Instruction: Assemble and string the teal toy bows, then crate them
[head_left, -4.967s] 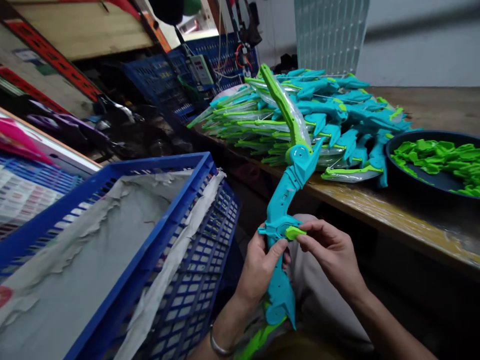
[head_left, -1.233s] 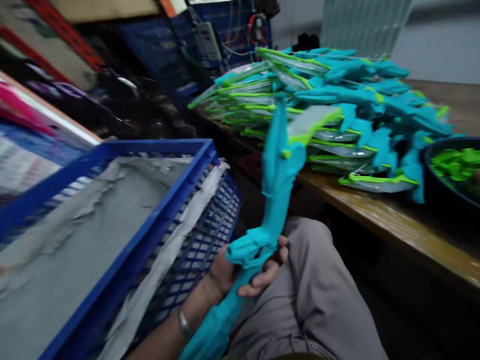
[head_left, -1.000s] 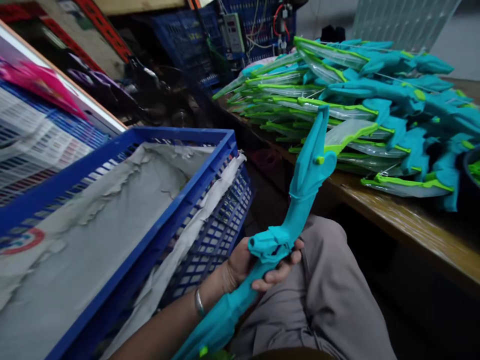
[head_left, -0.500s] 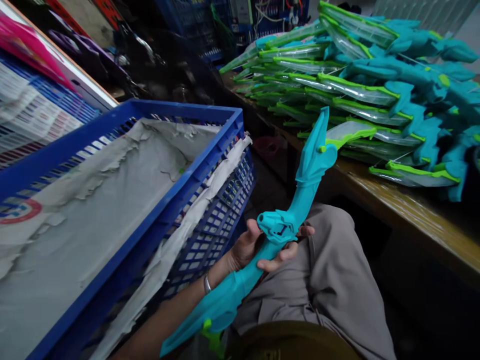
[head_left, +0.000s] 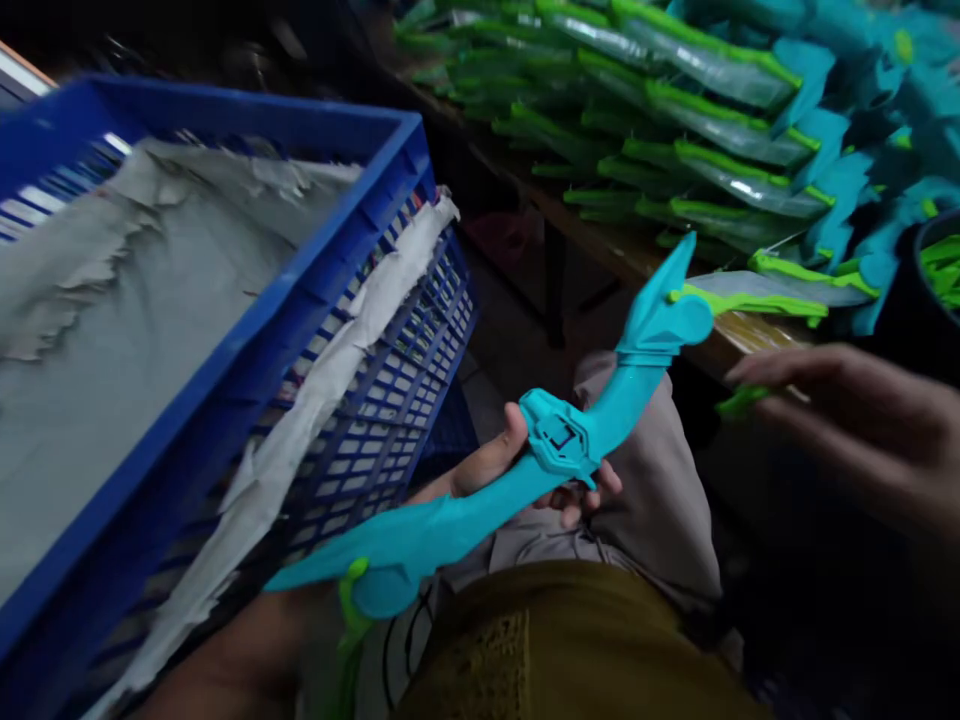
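Note:
My left hand [head_left: 495, 465] is wrapped round the middle of a teal plastic toy bow [head_left: 480, 510], held slantwise above my lap. The bow's centre has a raised block with a square opening. A green and clear limb [head_left: 757, 300] joins its upper end, and another green piece [head_left: 351, 600] hangs at the lower end. On the right, blurred by motion, my right hand [head_left: 847, 420] pinches a small bright green plastic piece [head_left: 741, 402] between thumb and fingers, apart from the bow.
A blue plastic crate [head_left: 262, 330] lined with torn grey sheeting stands at my left. Many similar teal and green toy bows [head_left: 697, 110] lie stacked on a wooden bench [head_left: 757, 335] ahead. At the right edge, a dark container [head_left: 919, 270] holds green pieces [head_left: 945, 265].
My right hand has come into view with a small green piece. The bow has tilted flatter in my left hand. The view has shifted down and to the right.

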